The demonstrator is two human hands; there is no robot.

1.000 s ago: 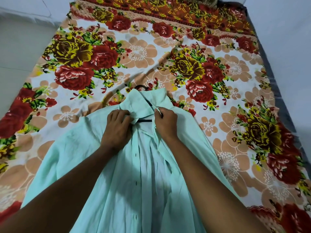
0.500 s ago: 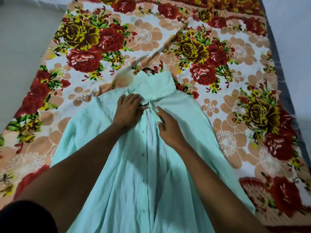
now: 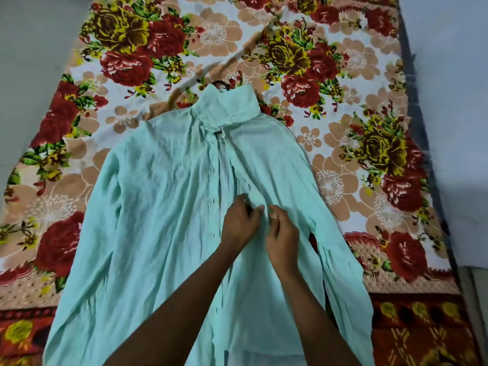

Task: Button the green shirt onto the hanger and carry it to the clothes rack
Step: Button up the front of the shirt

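A pale green shirt [image 3: 163, 212] lies front up on a floral bedsheet, collar at the far end. The black hook of a hanger [image 3: 221, 84] pokes out above the collar; the rest of the hanger is hidden inside the shirt. The top button under the collar looks fastened. My left hand [image 3: 239, 223] and my right hand [image 3: 281, 233] meet at the shirt's front opening, mid-chest. Both pinch the fabric edges there between thumb and fingers. The button under my fingers is hidden.
The floral bedsheet [image 3: 343, 159] covers a mattress on a grey floor [image 3: 31, 48]. The mattress edge runs down the right side, with grey floor [image 3: 454, 128] beyond. The shirt's right sleeve [image 3: 343, 281] lies along the body.
Both hands have moved down from the collar to the mid-chest part of the front opening. The collar is now closed. The view has tilted down, so the shirt sits higher in frame.
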